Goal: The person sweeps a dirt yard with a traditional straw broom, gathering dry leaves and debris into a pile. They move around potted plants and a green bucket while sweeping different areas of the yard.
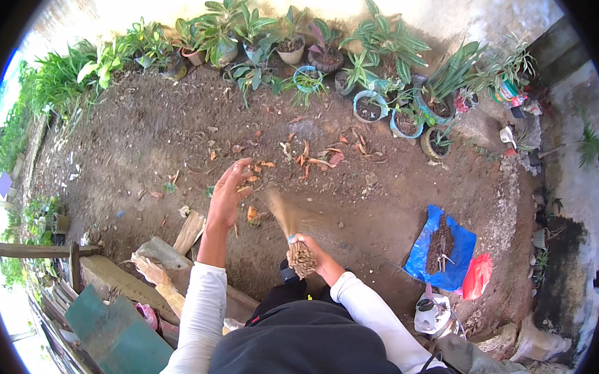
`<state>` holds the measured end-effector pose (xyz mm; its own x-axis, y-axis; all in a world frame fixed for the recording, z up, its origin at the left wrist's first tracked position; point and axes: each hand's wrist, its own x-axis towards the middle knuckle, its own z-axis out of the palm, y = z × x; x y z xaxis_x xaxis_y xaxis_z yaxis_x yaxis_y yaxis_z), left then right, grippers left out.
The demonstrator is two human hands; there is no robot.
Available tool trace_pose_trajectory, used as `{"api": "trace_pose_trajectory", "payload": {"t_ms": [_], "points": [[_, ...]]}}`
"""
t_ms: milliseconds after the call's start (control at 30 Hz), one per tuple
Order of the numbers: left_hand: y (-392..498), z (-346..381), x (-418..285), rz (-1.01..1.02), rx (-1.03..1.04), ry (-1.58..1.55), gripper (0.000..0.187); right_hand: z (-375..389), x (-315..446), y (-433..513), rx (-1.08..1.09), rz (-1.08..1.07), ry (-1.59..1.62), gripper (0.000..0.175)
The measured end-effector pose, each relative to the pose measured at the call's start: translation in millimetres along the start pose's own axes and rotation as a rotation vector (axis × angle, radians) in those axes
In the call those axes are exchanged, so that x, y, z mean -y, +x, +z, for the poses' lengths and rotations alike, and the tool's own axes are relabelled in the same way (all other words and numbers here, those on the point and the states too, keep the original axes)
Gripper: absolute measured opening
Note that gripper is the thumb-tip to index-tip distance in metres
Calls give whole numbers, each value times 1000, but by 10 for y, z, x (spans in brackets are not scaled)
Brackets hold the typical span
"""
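Note:
My right hand (310, 252) grips a stick broom (301, 259) near its blue binding. The cut butts of the sticks point back at my body, and the thin ends blur out over the bare soil (339, 210). Ahead and to the left, my left hand (231, 190) reaches out over the ground with nothing in it, fingers extended and thumb apart. Close beyond its fingertips lie dry orange leaves (265, 163). More curled dead leaves (311, 159) form a loose scatter in front of the broom.
Potted plants (292, 48) line the far wall. To the right lies a blue plastic sheet (462, 253) bearing dark soil, beside a red plastic bag (478, 275) and a white bag (431, 313). At my left are a wood piece (190, 231), concrete blocks and a green panel (120, 335).

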<state>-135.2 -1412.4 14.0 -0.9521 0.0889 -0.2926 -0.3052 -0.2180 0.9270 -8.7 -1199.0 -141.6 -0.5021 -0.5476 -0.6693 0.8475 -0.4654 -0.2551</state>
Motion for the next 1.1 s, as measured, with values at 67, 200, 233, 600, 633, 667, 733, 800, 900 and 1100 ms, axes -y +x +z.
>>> {"api": "trace_pose_trajectory", "payload": {"t_ms": [67, 200, 233, 600, 633, 667, 733, 800, 900, 1100], "points": [[29, -51, -44, 12, -13, -4, 39, 135, 161, -105, 103, -16, 32, 27], [136, 36, -81, 17, 7, -28, 40, 192, 446, -458, 128, -21, 104, 35], [173, 80, -71, 16, 22, -38, 40, 248, 509, -569, 100, -58, 77, 35], [477, 935, -58, -28, 158, 74, 37, -886, 1466, -1698, -424, -197, 134, 56], [524, 982, -63, -29, 147, 81, 37, -986, 1583, -1773, -492, -279, 108, 54], [571, 1019, -70, -29, 133, 87, 37, -1102, 1719, -1853, -558, -360, 79, 54], [658, 1171, -83, -37, 102, 78, 37, -1764, 2058, -1932, -661, -429, 51, 46], [759, 1381, -105, -62, 85, 91, 38, -2301, 2304, -1797, -675, -473, 122, 35], [885, 1705, -110, -85, 71, 90, 40, -2637, 2603, -1530, -541, -463, 255, 20], [1115, 2403, -153, -97, 65, 100, 39, -1975, 2602, -669, -257, -81, 33, 22]]}}
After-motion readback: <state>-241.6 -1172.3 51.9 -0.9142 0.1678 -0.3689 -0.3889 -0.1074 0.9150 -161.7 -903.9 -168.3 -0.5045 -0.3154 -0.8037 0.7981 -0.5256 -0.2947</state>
